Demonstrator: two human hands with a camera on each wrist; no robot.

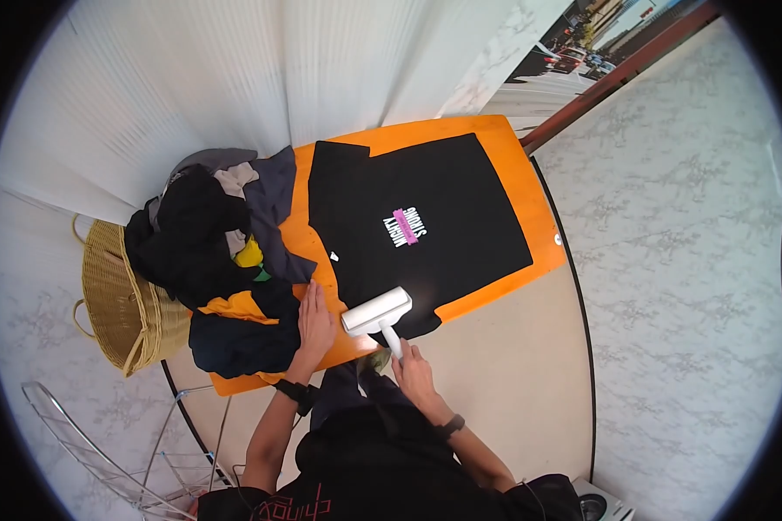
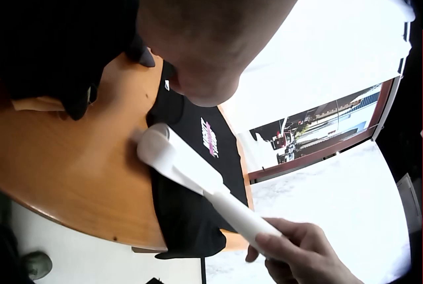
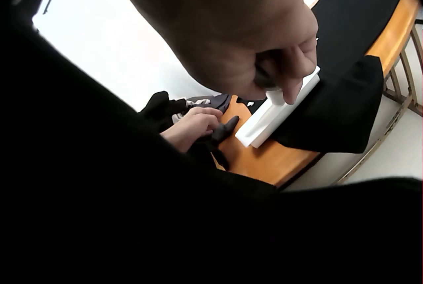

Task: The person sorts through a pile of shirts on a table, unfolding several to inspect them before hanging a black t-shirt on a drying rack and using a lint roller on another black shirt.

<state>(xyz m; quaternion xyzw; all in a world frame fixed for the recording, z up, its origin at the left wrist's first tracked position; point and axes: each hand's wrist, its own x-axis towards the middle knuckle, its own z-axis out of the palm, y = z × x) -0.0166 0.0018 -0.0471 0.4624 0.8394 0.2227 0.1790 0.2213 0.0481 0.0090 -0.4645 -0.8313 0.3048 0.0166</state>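
Note:
My right hand [image 1: 415,379] grips the handle of a white lint roller [image 1: 376,313]. The roller's wide head lies over the near left edge of a black T-shirt [image 1: 347,195], overlapping the orange table [image 1: 495,128] there. Spread out flat, the shirt bears white lettering with a pink band [image 1: 404,227]; one sleeve hangs past the table's near edge. My left hand [image 1: 318,321], fingers extended, is at the table between the roller and a heap of clothes [image 1: 200,208]. In the right wrist view, the left hand [image 3: 195,127] appears beside the dark clothes, holding nothing.
A wicker basket [image 1: 104,286] stands at the table's left end, partly under the heap. A metal wire rack [image 1: 69,434] is at lower left. White curtains [image 1: 208,78] hang behind the table, and a framed picture [image 1: 573,56] is at the upper right.

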